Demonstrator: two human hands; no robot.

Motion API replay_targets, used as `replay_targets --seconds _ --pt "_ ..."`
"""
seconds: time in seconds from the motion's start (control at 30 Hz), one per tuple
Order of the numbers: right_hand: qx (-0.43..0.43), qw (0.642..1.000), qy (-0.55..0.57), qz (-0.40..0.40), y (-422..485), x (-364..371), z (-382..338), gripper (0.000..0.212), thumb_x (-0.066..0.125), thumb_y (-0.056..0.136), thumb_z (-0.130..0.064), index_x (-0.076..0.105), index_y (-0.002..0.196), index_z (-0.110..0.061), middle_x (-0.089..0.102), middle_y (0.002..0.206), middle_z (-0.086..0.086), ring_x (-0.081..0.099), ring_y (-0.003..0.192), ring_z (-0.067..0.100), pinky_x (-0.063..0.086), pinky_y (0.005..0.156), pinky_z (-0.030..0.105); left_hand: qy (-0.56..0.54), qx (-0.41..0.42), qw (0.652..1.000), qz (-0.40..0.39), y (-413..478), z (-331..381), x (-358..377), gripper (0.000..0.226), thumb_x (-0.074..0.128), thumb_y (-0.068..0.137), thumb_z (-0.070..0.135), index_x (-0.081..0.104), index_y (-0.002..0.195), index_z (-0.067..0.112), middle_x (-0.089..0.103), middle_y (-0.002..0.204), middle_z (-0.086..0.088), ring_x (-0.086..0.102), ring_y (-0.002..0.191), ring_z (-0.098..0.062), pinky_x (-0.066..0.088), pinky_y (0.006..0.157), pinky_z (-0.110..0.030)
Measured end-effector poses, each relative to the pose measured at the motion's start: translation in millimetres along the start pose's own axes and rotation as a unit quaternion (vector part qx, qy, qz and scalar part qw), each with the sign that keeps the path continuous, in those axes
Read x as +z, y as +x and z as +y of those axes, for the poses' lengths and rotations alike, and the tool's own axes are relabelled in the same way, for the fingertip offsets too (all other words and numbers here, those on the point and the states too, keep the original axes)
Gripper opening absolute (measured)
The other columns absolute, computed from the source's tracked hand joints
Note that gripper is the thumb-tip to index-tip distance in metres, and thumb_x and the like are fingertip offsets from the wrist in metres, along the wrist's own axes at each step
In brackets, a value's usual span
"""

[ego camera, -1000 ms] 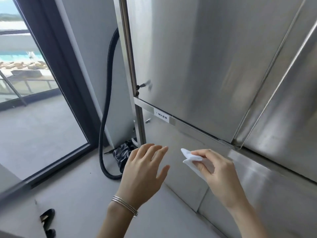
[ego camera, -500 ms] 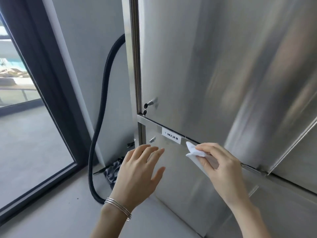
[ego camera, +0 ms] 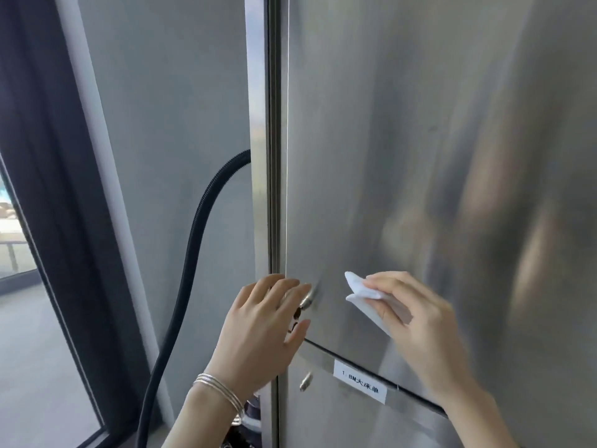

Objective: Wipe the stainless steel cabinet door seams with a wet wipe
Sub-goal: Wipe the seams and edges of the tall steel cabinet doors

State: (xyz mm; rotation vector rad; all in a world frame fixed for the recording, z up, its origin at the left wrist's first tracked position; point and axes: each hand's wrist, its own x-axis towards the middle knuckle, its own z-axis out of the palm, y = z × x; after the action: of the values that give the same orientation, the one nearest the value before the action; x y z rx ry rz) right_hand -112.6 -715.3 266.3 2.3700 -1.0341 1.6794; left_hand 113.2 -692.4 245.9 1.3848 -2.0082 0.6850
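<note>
A tall stainless steel cabinet door [ego camera: 420, 156] fills the right of the view. Its vertical seam [ego camera: 278, 156] runs along the left edge beside the frame. My right hand [ego camera: 426, 321] pinches a folded white wet wipe [ego camera: 361, 291] and holds it at the lower part of the door, right of the seam. My left hand [ego camera: 265, 328] is spread with straight fingers at the door's left edge, its fingertips at a small metal lock knob [ego camera: 307, 297]. A horizontal seam [ego camera: 371, 360] separates this door from a lower door [ego camera: 339, 415] bearing a white label [ego camera: 360, 381].
A black corrugated hose [ego camera: 190, 260] hangs down the grey wall left of the cabinet. Further left a dark window frame [ego camera: 58, 221] borders glass and a grey floor. A second small knob [ego camera: 305, 381] sits on the lower door.
Both hands have risen from below the horizontal seam to the upper door. The left hand reached the lock knob at the vertical seam; the view tilted upward and closer.
</note>
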Motion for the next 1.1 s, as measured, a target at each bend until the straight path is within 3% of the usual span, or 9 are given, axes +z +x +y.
replay_targets --seconds 0.33,0.43,0.53,0.73,0.83,1.0,1.1 --pt "-0.063 0.992 -0.07 0.086 96.7 70.8 -15.4 0.027 0.063 0.079 -0.002 0.071 0.104 -0.009 0.069 0.1 -0.005 0.062 0.091 0.003 0.045 0.083 0.011 -0.007 0.064 0.996 0.058 86.6 -126.5 14.4 0.048 0.043 0.087 0.043 0.063 0.124 0.02 0.062 0.125 0.002 0.054 0.12 -0.022 0.049 0.091 -0.037" --pt "-0.071 0.984 -0.095 0.13 123.7 91.8 -26.2 0.016 0.063 0.083 -0.009 0.07 0.098 -0.008 0.07 0.094 -0.005 0.062 0.088 0.003 0.044 0.081 0.01 -0.033 0.086 0.993 0.076 116.2 -157.2 17.1 0.05 0.042 0.088 0.043 0.061 0.127 0.018 0.057 0.133 -0.001 0.051 0.125 -0.023 0.047 0.096 -0.037" --pt "-0.092 0.973 -0.118 0.174 158.4 108.7 -38.0 0.018 0.056 0.086 -0.017 0.07 0.093 -0.007 0.069 0.094 -0.008 0.063 0.09 0.002 0.046 0.081 0.012 -0.064 0.104 0.987 0.1 147.3 -181.1 19.7 0.054 0.042 0.087 0.044 0.056 0.131 0.017 0.051 0.141 -0.002 0.043 0.131 -0.02 0.038 0.101 -0.032" --pt "-0.162 0.935 -0.202 0.241 246.9 116.1 -51.5 0.01 0.065 0.081 0.002 0.07 0.087 -0.005 0.069 0.097 -0.007 0.065 0.09 0.007 0.052 0.078 0.023 -0.08 0.142 0.975 0.149 220.2 -213.1 17.0 0.076 0.041 0.083 0.05 0.034 0.146 0.008 0.036 0.153 -0.006 0.039 0.138 -0.025 0.034 0.107 -0.038" --pt "-0.196 0.914 -0.216 0.281 300.8 106.5 -61.2 0.01 0.066 0.081 0.007 0.069 0.086 -0.001 0.067 0.096 -0.007 0.062 0.09 0.0 0.051 0.077 0.02 -0.077 0.141 0.971 0.177 259.1 -218.5 11.2 0.089 0.046 0.081 0.057 0.025 0.148 0.002 0.033 0.154 -0.014 0.034 0.141 -0.028 0.032 0.108 -0.043" --pt "-0.262 0.88 -0.273 0.286 381.4 91.8 -77.6 0.016 0.066 0.078 0.009 0.073 0.086 -0.003 0.073 0.094 0.001 0.065 0.085 0.011 0.051 0.07 0.023 -0.115 0.125 0.963 0.211 314.1 -221.3 -8.2 0.11 0.073 0.069 0.051 0.021 0.148 -0.005 0.024 0.157 -0.017 0.023 0.145 -0.029 0.026 0.111 -0.045" --pt "-0.263 0.878 -0.311 0.249 409.4 95.0 -67.8 0.019 0.064 0.074 0.007 0.074 0.085 -0.005 0.074 0.093 0.002 0.069 0.081 0.017 0.053 0.066 0.03 -0.113 0.134 0.961 0.216 331.8 -222.2 -12.1 0.108 0.054 0.071 0.057 0.01 0.152 0.001 0.01 0.161 -0.013 0.009 0.149 -0.025 0.016 0.12 -0.039"
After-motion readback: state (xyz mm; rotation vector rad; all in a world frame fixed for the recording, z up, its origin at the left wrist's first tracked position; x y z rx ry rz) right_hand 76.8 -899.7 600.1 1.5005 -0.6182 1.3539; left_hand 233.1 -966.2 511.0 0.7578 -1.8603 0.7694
